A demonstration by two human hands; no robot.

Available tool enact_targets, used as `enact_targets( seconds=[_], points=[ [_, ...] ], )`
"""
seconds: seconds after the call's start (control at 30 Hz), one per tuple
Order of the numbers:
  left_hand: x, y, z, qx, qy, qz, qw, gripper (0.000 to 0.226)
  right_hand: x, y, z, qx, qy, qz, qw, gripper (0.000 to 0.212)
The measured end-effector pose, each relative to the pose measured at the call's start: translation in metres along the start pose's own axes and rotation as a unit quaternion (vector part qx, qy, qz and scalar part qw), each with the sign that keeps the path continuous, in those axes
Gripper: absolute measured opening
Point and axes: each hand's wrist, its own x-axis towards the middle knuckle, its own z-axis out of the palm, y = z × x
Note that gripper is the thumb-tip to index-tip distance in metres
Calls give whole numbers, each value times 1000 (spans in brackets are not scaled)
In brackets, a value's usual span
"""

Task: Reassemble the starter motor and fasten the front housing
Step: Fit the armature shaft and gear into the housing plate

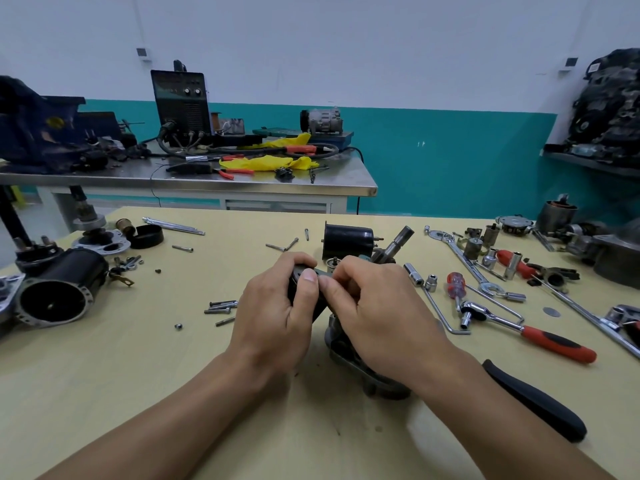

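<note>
In front of the glossy black cylinder (348,239), the left hand (273,313) curls round a matte, round black starter part (317,308). The right hand (384,306) pinches its rim with curled fingers, above the rough grey cast housing (337,344).

Yellowish table (104,375) with loose bolts (221,306), red-handled ratchet (519,329), screwdriver (455,285), black motor casing (65,285), perhaps a pliers handle (540,403).

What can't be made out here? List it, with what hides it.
Head view only:
- dark part: gripped by left hand and right hand, which cover most of it.
- grey housing: mostly under the right wrist.
- chrome tool: cut off by the right edge.
</note>
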Motion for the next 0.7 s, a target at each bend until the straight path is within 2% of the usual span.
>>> enact_targets(
  seconds=[0.2, 0.4, 0.47, 0.57, 0.63, 0.7],
  points=[
    [1, 0, -1, 4, 2, -2, 1000, 21, -1, 1, -3, 48, -10, -4, 999, 13],
    [0, 1, 1, -18, 9, -12, 1000, 23, 0, -6, 1, -26, 6, -6, 1000, 37],
    [1, 2, 1, -24, 21, -21, 999, 26, -1, -7, -4, 5, 45, -6, 999, 43],
    [3, 5, 0, -61, 53, -83, 993, 34, -3, -6, -14, 109, 116, 16, 987, 54],
    [6, 8, -1, -68, 81, -126, 986, 34, -6, -6, -16, 162, 118, 40, 979, 61],
    [10, 16, -2, -112, 115, -177, 971, 32, -9, -10, -11, 187, 90, 73, 976, 58]
  ],
)
